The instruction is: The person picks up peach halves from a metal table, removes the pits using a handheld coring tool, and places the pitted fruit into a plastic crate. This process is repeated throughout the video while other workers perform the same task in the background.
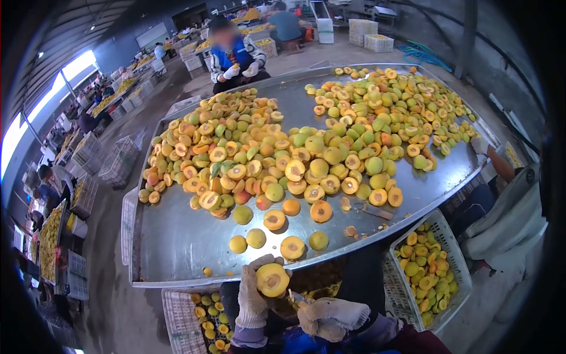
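My left hand (253, 295), in a knitted work glove, is closed around a yellow peach half (273, 279) with its cut face showing. Just right of it, my right hand (333, 317), also gloved, has its fingers wrapped round a small thin tool (293, 298) whose tip is too small to make out. Both hands are over my lap, below the near edge of the metal table (188, 248). Near that edge lie a cut peach half (292, 248) and a few whole-looking peaches (256, 238). A large heap of halved peaches (236, 147) covers the table's middle.
A knife (377, 211) with a wooden handle lies on the table. Crates of peach halves stand below, at right (466, 277) and left (177, 312). A co-worker (233, 56) sits across the table; another person's arm (501, 162) reaches in from the right.
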The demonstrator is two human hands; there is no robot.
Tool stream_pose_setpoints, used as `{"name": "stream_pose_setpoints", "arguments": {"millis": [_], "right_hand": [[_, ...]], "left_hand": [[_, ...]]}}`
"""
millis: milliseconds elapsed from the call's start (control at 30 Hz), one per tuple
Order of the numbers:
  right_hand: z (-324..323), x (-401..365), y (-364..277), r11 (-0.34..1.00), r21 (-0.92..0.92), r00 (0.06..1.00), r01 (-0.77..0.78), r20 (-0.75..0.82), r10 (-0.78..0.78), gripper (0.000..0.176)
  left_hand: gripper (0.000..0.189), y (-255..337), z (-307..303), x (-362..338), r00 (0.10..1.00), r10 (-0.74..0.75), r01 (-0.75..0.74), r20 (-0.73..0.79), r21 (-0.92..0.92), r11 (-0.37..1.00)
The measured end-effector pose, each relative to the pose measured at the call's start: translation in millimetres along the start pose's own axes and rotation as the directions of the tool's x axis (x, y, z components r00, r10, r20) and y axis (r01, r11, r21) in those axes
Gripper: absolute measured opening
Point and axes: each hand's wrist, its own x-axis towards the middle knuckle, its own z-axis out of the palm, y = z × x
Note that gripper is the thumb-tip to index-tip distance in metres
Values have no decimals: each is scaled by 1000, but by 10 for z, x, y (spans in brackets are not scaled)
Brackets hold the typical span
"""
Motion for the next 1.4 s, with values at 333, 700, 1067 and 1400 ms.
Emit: {"name": "stream_pose_setpoints", "arguments": {"millis": [333,700,1067,1400], "right_hand": [[-156,237,152,-443,-873,762,-203,143,-632,31],[-80,299,128,203,-968,815,-145,-234,-530,54],[-56,209,67,628,-724,778,-284,-557,-290,54],[35,305,150,740,-670,819,59,-391,-419,23]], "left_hand": [[69,88,88,-136,982,167,-187,84,489,852],[47,71,-212,-304,996,21,33,-82,603,797],[37,-84,-355,-311,995,32,87,-94,980,178],[30,843,-963,-814,861,303,105,-408,726,679]]}}
